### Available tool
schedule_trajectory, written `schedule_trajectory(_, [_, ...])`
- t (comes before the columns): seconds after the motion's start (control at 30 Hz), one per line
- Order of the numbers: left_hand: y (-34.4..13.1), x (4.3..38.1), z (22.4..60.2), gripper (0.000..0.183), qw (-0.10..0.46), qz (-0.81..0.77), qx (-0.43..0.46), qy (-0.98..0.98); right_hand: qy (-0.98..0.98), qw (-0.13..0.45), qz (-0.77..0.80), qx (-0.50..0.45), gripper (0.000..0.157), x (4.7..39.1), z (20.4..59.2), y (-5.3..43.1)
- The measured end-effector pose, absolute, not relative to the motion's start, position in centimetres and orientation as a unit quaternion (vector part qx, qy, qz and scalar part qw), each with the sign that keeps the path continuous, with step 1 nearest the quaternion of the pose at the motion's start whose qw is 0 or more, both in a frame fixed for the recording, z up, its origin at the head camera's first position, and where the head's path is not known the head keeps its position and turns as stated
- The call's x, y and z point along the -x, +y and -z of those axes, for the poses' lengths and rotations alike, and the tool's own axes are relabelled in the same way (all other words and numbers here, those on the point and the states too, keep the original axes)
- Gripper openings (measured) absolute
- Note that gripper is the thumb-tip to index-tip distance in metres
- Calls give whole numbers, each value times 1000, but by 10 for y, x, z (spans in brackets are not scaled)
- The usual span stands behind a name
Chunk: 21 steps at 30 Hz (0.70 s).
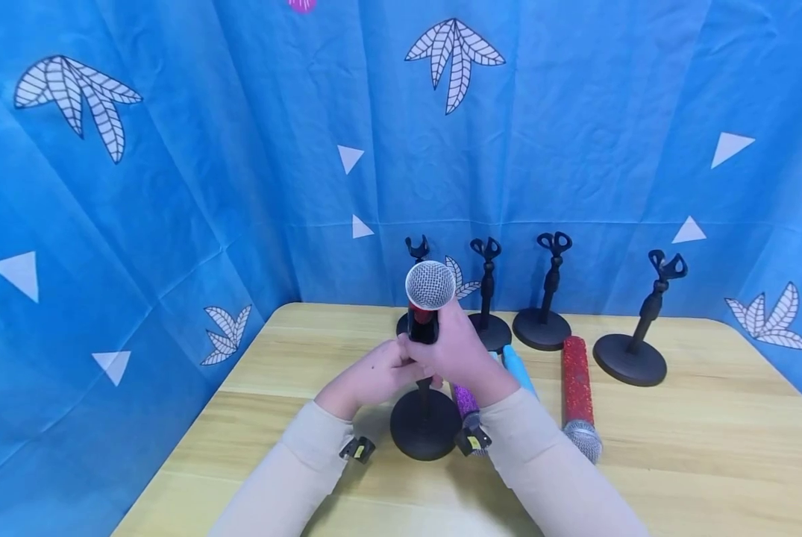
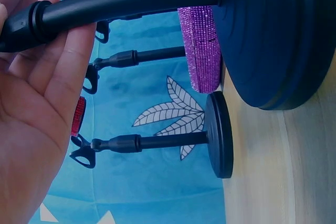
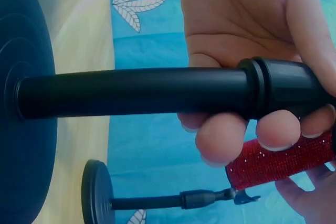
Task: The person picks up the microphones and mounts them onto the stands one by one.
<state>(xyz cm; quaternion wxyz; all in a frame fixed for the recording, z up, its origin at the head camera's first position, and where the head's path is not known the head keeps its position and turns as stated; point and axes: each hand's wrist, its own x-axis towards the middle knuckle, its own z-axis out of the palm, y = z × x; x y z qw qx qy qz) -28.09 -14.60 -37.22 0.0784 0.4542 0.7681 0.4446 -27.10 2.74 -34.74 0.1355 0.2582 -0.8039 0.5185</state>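
Note:
A red microphone (image 1: 430, 286) with a silver mesh head is at the top of a black microphone stand (image 1: 424, 429), its mesh toward the head camera. My left hand (image 1: 374, 373) grips the stand at its collar; in the left wrist view its fingers (image 2: 73, 59) pass behind the pole. Higher up, my right hand (image 1: 457, 347) holds the microphone beside the clip. The microphone's glittery handle (image 3: 283, 161) slants past the stand in the right wrist view, with right-hand fingertips at its side. Hands hide the clip, so I cannot tell how far the handle sits in it.
Several other black stands, such as the rightmost stand (image 1: 632, 358), line the table's back. Right of the held stand lie a purple microphone (image 1: 466, 403), a light-blue handle (image 1: 518, 365) and another red microphone (image 1: 578, 388). A blue curtain (image 1: 575, 149) hangs behind the wooden table (image 1: 709, 462).

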Motion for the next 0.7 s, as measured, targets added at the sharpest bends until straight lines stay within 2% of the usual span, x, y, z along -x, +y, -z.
schedule_trajectory(0.7, [-145, 281, 374, 12, 67, -427, -452, 780, -770, 189, -529, -302, 77, 277, 352, 31])
